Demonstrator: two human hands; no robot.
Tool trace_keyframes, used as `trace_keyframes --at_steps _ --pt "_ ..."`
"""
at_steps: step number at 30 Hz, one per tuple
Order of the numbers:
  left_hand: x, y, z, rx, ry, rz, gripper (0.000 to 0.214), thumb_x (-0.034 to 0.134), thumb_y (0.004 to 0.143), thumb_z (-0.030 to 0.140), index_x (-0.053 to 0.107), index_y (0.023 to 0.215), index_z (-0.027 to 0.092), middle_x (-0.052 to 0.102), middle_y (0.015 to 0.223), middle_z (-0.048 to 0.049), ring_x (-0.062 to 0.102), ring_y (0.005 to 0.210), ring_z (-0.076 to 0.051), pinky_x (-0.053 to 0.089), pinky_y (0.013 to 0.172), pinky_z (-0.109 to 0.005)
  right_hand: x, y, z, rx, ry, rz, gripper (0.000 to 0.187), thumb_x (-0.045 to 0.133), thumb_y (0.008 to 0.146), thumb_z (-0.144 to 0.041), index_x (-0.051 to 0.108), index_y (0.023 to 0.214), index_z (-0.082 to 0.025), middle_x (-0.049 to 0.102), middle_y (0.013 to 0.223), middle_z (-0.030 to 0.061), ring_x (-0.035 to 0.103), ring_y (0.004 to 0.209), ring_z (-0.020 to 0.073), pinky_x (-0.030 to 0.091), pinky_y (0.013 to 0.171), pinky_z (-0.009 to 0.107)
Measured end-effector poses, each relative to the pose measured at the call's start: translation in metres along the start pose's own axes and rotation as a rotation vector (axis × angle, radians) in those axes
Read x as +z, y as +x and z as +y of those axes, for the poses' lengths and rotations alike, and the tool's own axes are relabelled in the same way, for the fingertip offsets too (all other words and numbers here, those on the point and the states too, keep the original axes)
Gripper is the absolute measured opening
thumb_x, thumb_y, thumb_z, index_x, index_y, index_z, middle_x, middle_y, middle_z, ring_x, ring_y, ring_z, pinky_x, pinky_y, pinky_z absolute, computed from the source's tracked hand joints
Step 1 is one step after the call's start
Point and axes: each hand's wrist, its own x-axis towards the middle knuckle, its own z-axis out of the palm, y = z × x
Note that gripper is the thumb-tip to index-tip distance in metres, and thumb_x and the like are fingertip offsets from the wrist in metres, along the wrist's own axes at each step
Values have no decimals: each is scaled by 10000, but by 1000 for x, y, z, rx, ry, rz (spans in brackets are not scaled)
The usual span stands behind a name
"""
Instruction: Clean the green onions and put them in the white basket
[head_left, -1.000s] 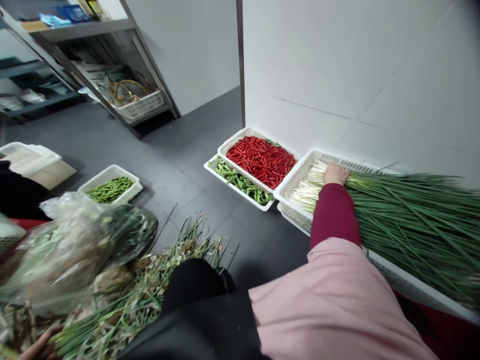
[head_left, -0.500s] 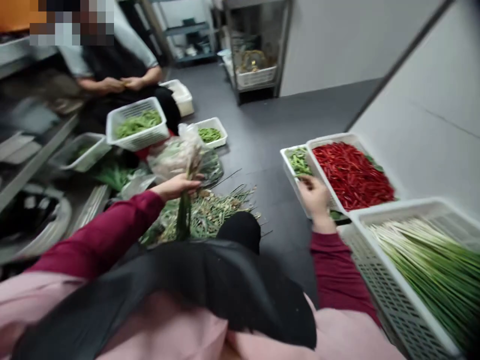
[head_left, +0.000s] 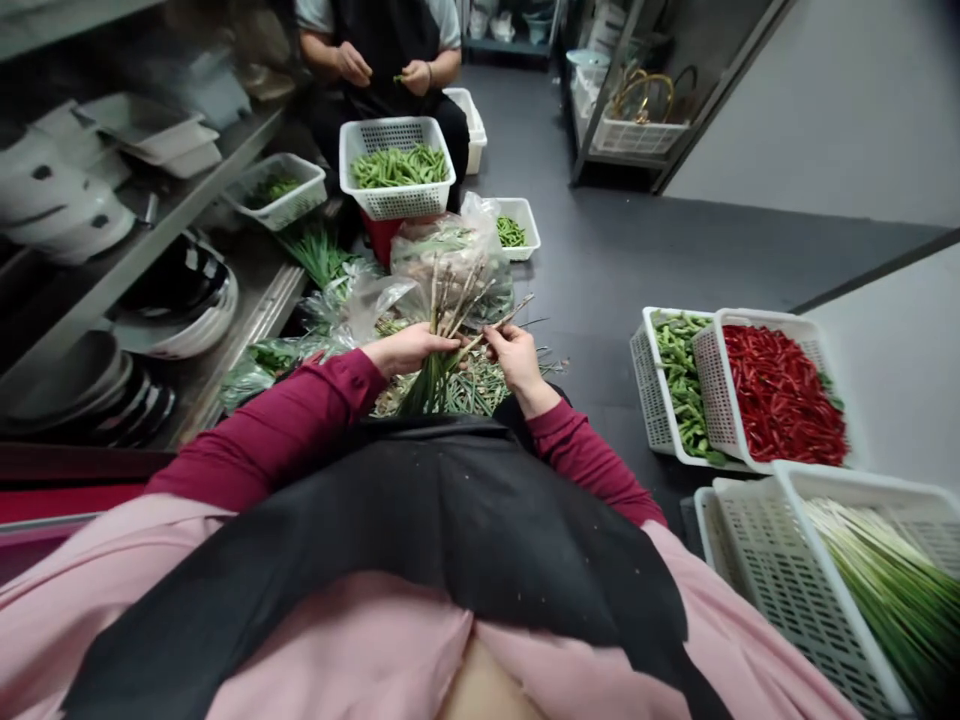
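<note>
My left hand (head_left: 409, 349) is wrapped round a bunch of scallions (head_left: 429, 388); their brownish, unpeeled root ends point up and away, and the green leaves hang towards my lap. Beside it, my right hand (head_left: 517, 361) pinches a single scallion stalk (head_left: 516, 310) near its pale end, close to the bunch. Below both hands, a heap of green and dry trimmings (head_left: 480, 390) lies on the floor. A clear plastic bag (head_left: 450, 250) of vegetables stands just beyond the bunch.
To my right are baskets of green peppers (head_left: 679, 385), red chillies (head_left: 784, 395) and clean scallions (head_left: 885, 560). Opposite, a co-worker (head_left: 386, 60) handles green pods over a white basket (head_left: 397, 205). A metal shelf (head_left: 217, 190) with bowls runs along the left.
My right hand has moved from the green pepper basket to the bunch and now pinches a stalk. My left hand still holds the scallions. The view has swung left.
</note>
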Motion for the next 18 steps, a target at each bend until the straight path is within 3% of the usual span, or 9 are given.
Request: trace_keyframes --at_steps 4,9,12,18 --pt "-40 -13 -16 101 59 74 303 771 644 280 696 870 93 674 832 -86 595 743 -167 488 751 -337 30 7 12 45 28 4 394 751 654 -524 631 754 -162 553 571 -36 472 488 68 373 457 202" --pt "-71 -11 -44 171 117 119 379 777 621 393 669 854 115 663 814 -68 586 773 -182 456 777 -343 60 19 25 83 11 87 370 728 678 -509 619 775 -169 529 554 -49 474 492 67 408 490 203" --pt "-81 -3 -57 211 132 131 433 763 620 441 666 884 111 666 835 -64 585 797 -188 449 803 -341 71 28 31 87 -35 136 374 724 684 -513 561 721 -178 504 539 -55 455 474 72 387 462 213" --pt "-79 12 -70 383 287 414 286 563 817 391 638 863 118 657 834 -70 580 823 -200 458 830 -340 74 42 29 -32 -367 247 403 681 709 -568 508 715 -204 534 575 -44 472 515 92 383 492 233"
